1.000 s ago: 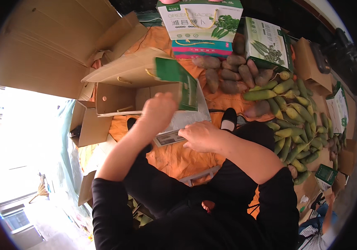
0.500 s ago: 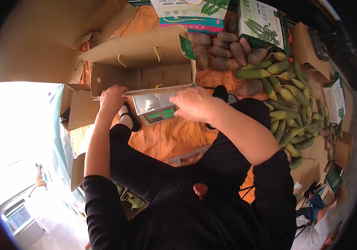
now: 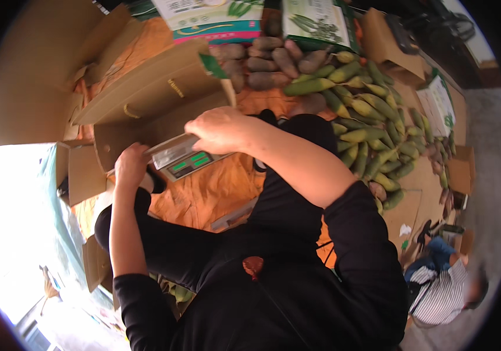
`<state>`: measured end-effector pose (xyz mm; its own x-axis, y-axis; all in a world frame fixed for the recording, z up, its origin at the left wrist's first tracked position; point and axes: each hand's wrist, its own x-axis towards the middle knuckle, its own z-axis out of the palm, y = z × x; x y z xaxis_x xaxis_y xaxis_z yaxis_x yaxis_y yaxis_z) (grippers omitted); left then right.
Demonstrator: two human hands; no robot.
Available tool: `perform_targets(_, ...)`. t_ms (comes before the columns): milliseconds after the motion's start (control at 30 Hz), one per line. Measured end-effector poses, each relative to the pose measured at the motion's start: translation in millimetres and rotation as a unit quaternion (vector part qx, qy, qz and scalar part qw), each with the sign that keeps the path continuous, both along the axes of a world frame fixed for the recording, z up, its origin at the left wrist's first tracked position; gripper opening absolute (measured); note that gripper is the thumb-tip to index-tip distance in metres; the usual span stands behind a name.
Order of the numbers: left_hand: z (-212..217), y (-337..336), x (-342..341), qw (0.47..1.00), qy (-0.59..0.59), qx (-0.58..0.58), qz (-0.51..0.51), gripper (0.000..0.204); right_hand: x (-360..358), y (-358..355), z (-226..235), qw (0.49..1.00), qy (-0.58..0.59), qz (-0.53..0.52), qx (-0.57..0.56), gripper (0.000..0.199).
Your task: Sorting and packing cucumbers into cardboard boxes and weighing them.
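Note:
An open cardboard box (image 3: 195, 90) with yellow rope handles lies across the digital scale (image 3: 187, 166). Its far wall stands raised, with a green corner showing. My left hand (image 3: 131, 166) has its fingers curled over the box's near left edge. On the near right edge my right hand (image 3: 218, 131) grips with bent fingers, the thumb side toward the scale. Between my hands part of the silver scale plate and its lit green displays show. The box's underside and the rest of the plate are hidden.
Reddish radishes (image 3: 267, 61) and a large pile of green radishes (image 3: 373, 126) lie to the right. Printed cartons (image 3: 315, 26) stand at the back. An orange sheet (image 3: 195, 199) covers the floor between my legs. At lower right another person (image 3: 441, 292) in a striped top is bent over.
The view has swung, so the scene sits farther left and is tilted. My hands still grip the box edge, which now slants more and hides more of the scale plate.

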<state>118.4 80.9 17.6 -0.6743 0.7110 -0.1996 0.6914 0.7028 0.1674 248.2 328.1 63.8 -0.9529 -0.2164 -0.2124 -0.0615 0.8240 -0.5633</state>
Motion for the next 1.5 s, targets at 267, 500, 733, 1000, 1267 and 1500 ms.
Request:
perform_targets(267,14,9,22,0.999,0.022,0.027,0.024,0.036,26,32,62,0.974,0.065,-0.052,-0.209,0.03)
perform_targets(500,12,2,19,0.987,0.025,-0.08,0.136,0.029,107,129,61,0.934,0.129,-0.25,-0.22,0.031)
perform_targets(733,10,8,25,0.992,0.031,-0.047,0.116,0.027,259,171,-89,0.844,0.01,-0.531,-0.073,0.027)
perform_targets(1000,8,6,28,0.984,0.026,-0.081,0.158,0.028,398,117,-249,0.794,-0.209,-0.569,0.055,0.028)
perform_targets(1267,-6,16,30,0.991,0.032,-0.012,0.129,0.023,455,128,-336,0.546,-0.155,-0.822,-0.034,0.035)
perform_targets(1500,-15,-11,17,0.993,0.049,0.028,0.102,0.023,390,143,-323,0.542,-0.122,-0.831,-0.037,0.069)
